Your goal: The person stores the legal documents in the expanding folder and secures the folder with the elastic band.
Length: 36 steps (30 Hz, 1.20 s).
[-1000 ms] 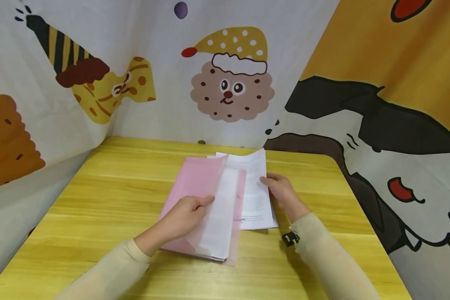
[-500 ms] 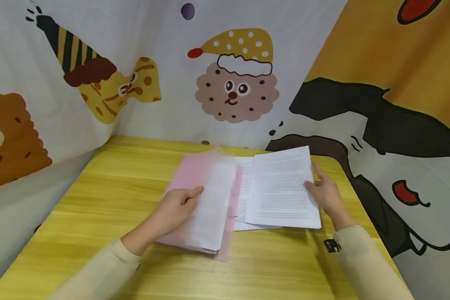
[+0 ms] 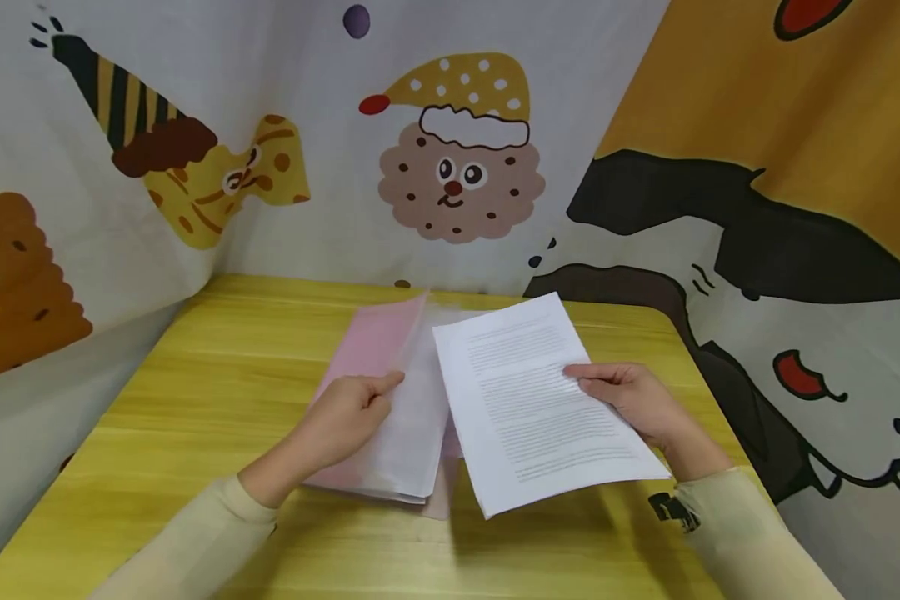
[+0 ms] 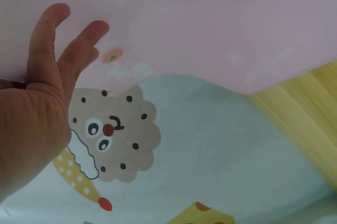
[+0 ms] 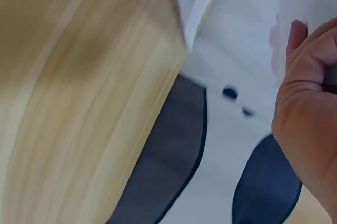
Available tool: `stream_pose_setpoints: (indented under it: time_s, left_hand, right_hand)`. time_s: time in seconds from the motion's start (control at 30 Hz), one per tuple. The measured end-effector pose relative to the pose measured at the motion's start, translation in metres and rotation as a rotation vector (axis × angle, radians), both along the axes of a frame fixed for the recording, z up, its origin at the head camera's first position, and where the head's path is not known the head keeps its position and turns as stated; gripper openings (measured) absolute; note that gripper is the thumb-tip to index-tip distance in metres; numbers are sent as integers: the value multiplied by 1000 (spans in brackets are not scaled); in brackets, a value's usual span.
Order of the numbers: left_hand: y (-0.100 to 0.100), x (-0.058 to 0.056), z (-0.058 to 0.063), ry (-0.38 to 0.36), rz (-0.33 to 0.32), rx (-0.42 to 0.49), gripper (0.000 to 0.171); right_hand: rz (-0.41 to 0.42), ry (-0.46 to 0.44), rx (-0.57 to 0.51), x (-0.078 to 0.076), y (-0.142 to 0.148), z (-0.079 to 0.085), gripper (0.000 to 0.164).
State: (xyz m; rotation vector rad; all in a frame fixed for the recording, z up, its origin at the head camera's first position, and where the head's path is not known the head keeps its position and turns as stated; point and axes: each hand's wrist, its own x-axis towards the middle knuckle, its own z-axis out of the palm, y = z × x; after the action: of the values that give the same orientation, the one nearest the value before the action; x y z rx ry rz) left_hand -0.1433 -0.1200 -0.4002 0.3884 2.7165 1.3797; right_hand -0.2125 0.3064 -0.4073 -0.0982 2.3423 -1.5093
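A pink folder with white sheets inside stands tilted at the middle of the table in the head view. My left hand grips it, lying across its front. In the left wrist view, fingers of that hand show against the pink cover. To the right, printed paper sheets are held up at a slant, casting a shadow on the wood. My right hand pinches their right edge, thumb and index finger on the printed side. These sheets overlap the folder's right side.
The wooden table has its far edge against a white curtain printed with cartoon figures. More of the curtain hangs along both sides. A small black wrist device sits at the right sleeve.
My right hand has drawn printed sheets out rightward from beside the folder, then turned them and brought them back left and nearer. The left hand keeps hold of the folder, shifted slightly left.
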Motion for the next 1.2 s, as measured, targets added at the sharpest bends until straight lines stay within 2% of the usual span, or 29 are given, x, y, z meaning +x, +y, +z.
stream_pose_setpoints:
  time_s: [0.13, 0.23, 0.3, 0.37, 0.47, 0.6, 0.7, 0.77, 0.87, 1.0, 1.1, 1.2]
  left_hand:
    - [5, 1, 0, -25, -14, 16, 44]
    - [8, 1, 0, -40, -38, 7, 33]
    - [11, 1, 1, -24, -65, -9, 33]
    - [13, 0, 3, -11, -90, -38, 35]
    - [15, -1, 6, 21, -117, -83, 51]
    - [17, -3, 10, 18, -134, -117, 53]
    - [19, -5, 11, 3, -138, -119, 53]
    - [20, -5, 11, 11, -133, -115, 52]
    - [23, -5, 10, 23, -117, -121, 52]
    - [26, -3, 10, 33, -56, -133, 52]
    - [25, 0, 10, 57, -15, -146, 53]
    - [24, 2, 12, 69, -31, -147, 53]
  right_hand:
    - [26, 13, 22, -7, -26, -5, 40]
    - [-25, 26, 10, -9, -45, -11, 38]
    - [-76, 47, 5, -7, -58, -14, 38]
    - [-122, 88, 27, -3, -71, -18, 36]
    - [-170, 162, 79, 5, -88, -24, 35]
    - [-222, 273, 103, 14, -108, -30, 32]
    - [-223, 345, 96, 19, -127, -32, 30]
    - [-188, 373, 97, 22, -142, -33, 31]
    - [-90, 359, 84, 22, -165, -33, 34]
    - [18, 338, 103, 19, -185, -30, 38]
    - [86, 409, 202, 18, -190, -25, 36]
    - [178, 473, 317, 16, -195, -18, 33]
